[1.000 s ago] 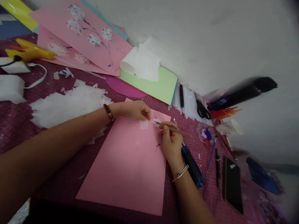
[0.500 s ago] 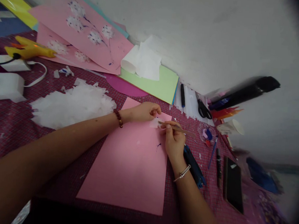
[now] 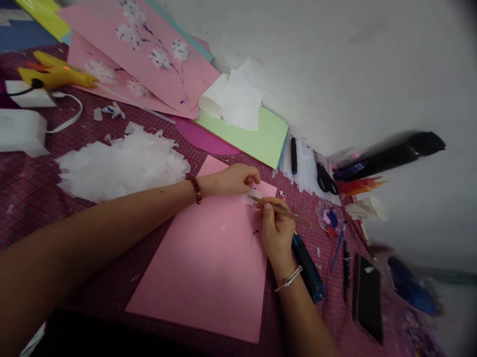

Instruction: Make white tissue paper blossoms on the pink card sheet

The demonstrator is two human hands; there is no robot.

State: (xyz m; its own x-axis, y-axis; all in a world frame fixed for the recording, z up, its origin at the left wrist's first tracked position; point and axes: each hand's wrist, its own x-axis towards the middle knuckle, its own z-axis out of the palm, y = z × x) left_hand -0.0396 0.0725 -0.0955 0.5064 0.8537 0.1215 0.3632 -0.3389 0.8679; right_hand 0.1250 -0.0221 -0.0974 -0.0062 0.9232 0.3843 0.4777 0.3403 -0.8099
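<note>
A pink paper sheet [image 3: 209, 263] lies on the checked red cloth in front of me. My left hand [image 3: 236, 178] rests at the sheet's top edge, fingers curled and pinching a small white paper scrap [image 3: 250, 196]. My right hand [image 3: 276, 229] is closed on a thin wooden brush [image 3: 288, 213], its tip touching that scrap. A small dark paint mark [image 3: 253, 233] sits on the sheet just left of my right hand.
A heap of white paper bits [image 3: 122, 163] lies at left, with a yellow glue gun [image 3: 55, 73] and white box [image 3: 13, 131] beyond. Decorated pink sheets [image 3: 149, 60], green paper [image 3: 253, 139], scissors [image 3: 323, 175], paint palette [image 3: 328, 216], pens, blue tool [image 3: 308, 266] and phone [image 3: 367, 297] stand around.
My left hand slid right along the sheet's top edge, bringing the white scrap up to the brush tip. My right hand stayed in place with the brush.
</note>
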